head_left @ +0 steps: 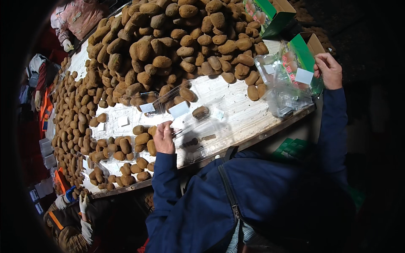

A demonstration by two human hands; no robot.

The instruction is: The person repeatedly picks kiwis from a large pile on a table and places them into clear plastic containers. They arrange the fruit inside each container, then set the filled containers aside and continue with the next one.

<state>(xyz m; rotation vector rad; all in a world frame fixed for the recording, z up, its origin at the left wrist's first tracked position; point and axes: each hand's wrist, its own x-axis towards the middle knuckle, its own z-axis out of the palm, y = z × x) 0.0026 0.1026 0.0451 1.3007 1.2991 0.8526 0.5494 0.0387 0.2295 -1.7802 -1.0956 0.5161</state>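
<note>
My left hand [164, 138] is closed on the near edge of a clear plastic clamshell box [192, 134], which lies on the white tabletop. A white label [179, 109] is stuck on its clear plastic, and a lone kiwifruit [200, 112] shows beside the label. Out to the right, my right hand [329, 71] pinches with thumb and fingers at the edge of clear plastic clamshells [280, 99] stacked at the table's corner. A white label [303, 76] shows on that plastic, in front of a green carton [300, 50]. Glare blurs the outlines of the clear boxes.
A large heap of kiwifruit [162, 46] covers the far and left table. Boxes holding kiwifruit [122, 147] stand left of my left hand. Another green carton [272, 17] is at the far right. Co-workers' gloved hands [67, 45] show along the left side.
</note>
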